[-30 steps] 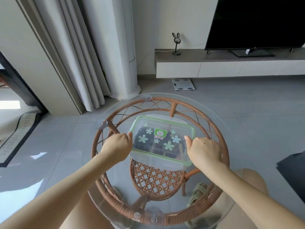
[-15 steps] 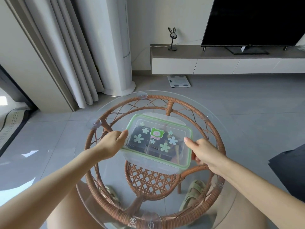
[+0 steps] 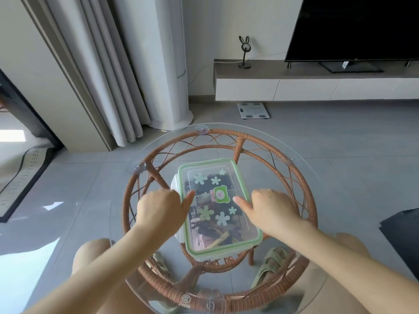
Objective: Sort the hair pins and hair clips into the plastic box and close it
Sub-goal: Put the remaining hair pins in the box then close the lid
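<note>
The clear plastic box (image 3: 205, 180) with a green-rimmed lid and flower stickers lies closed on the round glass table (image 3: 283, 182), its long axis pointing away from me. Dark hair pins and clips (image 3: 217, 232) show through the lid. My left hand (image 3: 161, 209) grips the box's left long side, with the thumb lying on the lid's edge. Opposite it, my right hand (image 3: 272, 209) holds the right long side; its thumb rests on the lid and its fingers curl over the rim. The side latches are hidden under my hands.
The glass top sits on a rattan frame (image 3: 267, 143) with suction pads. My knees and sandalled feet (image 3: 269, 266) show beneath it. Beyond are curtains (image 3: 108, 75), a white column unit (image 3: 167, 64), a floor scale (image 3: 252, 110) and a TV bench (image 3: 317, 87).
The box has turned about a quarter turn on the table, from crosswise to lengthwise. Both hands now hold its long sides, and the view has tilted down.
</note>
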Demonstrator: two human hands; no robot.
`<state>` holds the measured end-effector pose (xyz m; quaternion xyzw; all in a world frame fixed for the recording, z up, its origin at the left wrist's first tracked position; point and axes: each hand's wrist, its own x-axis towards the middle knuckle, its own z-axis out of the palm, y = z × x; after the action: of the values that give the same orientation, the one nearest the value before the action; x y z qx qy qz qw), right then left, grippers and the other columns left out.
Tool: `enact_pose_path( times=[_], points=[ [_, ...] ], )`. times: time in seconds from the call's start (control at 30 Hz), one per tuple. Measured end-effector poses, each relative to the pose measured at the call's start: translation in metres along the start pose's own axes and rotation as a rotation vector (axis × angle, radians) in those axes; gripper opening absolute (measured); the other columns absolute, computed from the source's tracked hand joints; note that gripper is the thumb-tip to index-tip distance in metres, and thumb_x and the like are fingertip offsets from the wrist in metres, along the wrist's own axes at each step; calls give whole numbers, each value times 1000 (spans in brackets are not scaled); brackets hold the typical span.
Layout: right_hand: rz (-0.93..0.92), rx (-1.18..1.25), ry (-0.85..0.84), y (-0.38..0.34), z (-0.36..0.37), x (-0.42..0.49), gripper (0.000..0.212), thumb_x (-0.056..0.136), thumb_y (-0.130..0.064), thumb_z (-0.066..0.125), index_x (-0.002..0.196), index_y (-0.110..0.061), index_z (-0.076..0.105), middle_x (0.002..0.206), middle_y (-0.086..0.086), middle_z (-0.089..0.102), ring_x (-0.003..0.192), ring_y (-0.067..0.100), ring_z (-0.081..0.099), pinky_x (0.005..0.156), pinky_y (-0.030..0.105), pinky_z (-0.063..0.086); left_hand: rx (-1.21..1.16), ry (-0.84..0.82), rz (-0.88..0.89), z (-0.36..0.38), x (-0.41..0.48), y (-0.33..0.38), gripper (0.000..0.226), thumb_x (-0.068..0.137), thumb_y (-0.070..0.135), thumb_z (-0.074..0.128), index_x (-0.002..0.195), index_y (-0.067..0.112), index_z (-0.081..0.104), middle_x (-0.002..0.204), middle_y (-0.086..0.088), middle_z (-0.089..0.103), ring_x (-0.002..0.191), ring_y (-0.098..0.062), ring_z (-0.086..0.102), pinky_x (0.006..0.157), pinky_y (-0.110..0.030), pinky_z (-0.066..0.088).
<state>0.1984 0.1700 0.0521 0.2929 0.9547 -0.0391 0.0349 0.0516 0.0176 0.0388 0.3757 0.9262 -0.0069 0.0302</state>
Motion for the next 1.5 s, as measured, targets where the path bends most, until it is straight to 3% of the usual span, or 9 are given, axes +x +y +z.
enact_pose_path(
  times=[0.13, 0.47, 0.63, 0.8, 0.9, 1.0, 1.13, 1.3, 1.5],
  points=[
    [-24, 55, 106, -2, 17, 3, 49, 97, -45, 21, 77, -12, 51, 85, 11, 66, 72, 28, 56, 59, 27, 32, -222, -155, -3, 9, -10, 2, 67, 98, 46, 9, 48, 13, 39, 48, -1, 39, 46, -16, 42, 61, -29, 47],
    [140, 574, 27, 0, 28, 8, 51, 98, -38, 32, 52, -16, 29, 51, -2, 35, 49, 12, 33, 46, 26, 23, -730, -258, -39, 21, -5, -2, 62, 99, 43, 11, 47, 13, 28, 47, -3, 32, 45, -16, 33, 52, -27, 32],
    [229, 664, 5, -16, 33, -18, 42, 95, -49, 29, 74, -14, 41, 65, -5, 44, 60, 11, 44, 49, 25, 29, -716, -284, -205, 17, -21, 4, 82, 94, 55, 8, 74, -2, 64, 74, -15, 61, 63, -20, 55, 66, -28, 45],
    [247, 935, -51, -45, 49, -42, 40, 89, -49, 44, 73, -13, 41, 70, -2, 46, 75, 25, 51, 70, 35, 39, -1109, -177, -421, 32, -73, -19, 56, 85, 61, 42, 99, 10, 59, 86, -4, 64, 81, -18, 62, 80, -34, 54],
    [227, 1160, -114, -71, 47, -50, 32, 92, -38, 48, 70, -15, 42, 65, -4, 44, 63, 15, 48, 61, 29, 43, -1551, -206, -467, 32, -109, -41, 28, 82, 47, 60, 101, 27, 64, 104, -5, 72, 102, -22, 66, 94, -42, 51],
    [151, 1344, -301, -102, 50, -48, 24, 94, -34, 47, 80, -14, 46, 73, -7, 48, 62, 0, 47, 42, 7, 38, -1718, -1, -477, 31, -134, -61, 37, 77, 37, 69, 112, 27, 63, 103, -2, 75, 97, -23, 70, 84, -42, 56],
    [-87, 1198, -368, -140, 60, -41, 42, 86, -45, 54, 104, -7, 62, 101, 4, 68, 91, 16, 65, 79, 37, 57, -1742, 443, -696, 32, -162, -103, 33, 63, 22, 77, 94, 15, 67, 75, -2, 76, 67, -19, 73, 60, -33, 60],
    [-215, 668, 194, -103, 53, 2, 36, 91, -36, 50, 116, -12, 59, 109, 9, 69, 96, 25, 64, 77, 27, 48, -1802, 692, -1001, 45, -179, -141, 8, 82, 24, 67, 83, 22, 59, 84, -5, 62, 75, -21, 63, 66, -34, 54],
    [-68, 136, 150, -9, 76, 62, 53, 92, -44, 42, 131, -9, 47, 141, 18, 45, 132, 34, 37, 110, 46, 29, -1427, 436, -1089, 75, -161, -196, 43, 57, 46, 80, 96, 37, 64, 105, -5, 63, 81, -17, 65, 85, -49, 54]
  ],
)
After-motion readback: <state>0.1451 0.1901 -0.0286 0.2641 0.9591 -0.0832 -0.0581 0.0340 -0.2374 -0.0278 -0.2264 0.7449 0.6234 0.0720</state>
